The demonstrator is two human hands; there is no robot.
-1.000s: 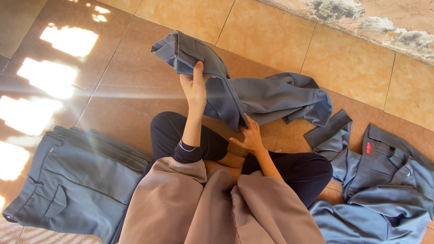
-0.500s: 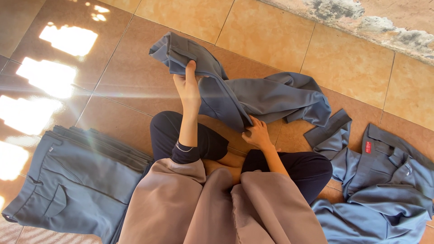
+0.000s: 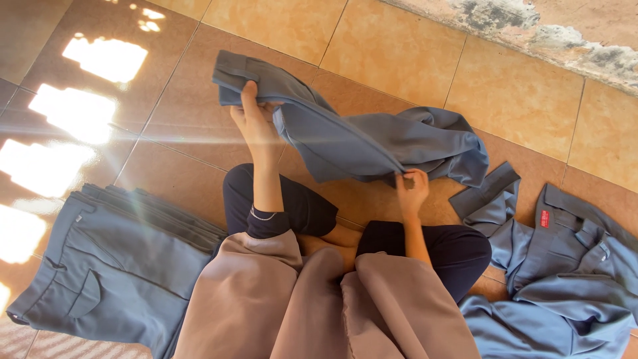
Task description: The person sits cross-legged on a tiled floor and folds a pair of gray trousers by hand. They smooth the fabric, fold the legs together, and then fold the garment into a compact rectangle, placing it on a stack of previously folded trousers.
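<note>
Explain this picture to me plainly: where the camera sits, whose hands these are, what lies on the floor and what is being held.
There is no machine here. The one picture comes from a camera worn on a person's head, looking down at their own lap and hands as they sit cross-legged on a tiled floor. The left hand lifts one end of a grey-blue garment, and the right hand pinches its lower edge, so the cloth hangs between them. To the person's left lies a stack of folded grey-blue trousers. To their right lies a loose pile of unfolded garments of the same colour.
</note>
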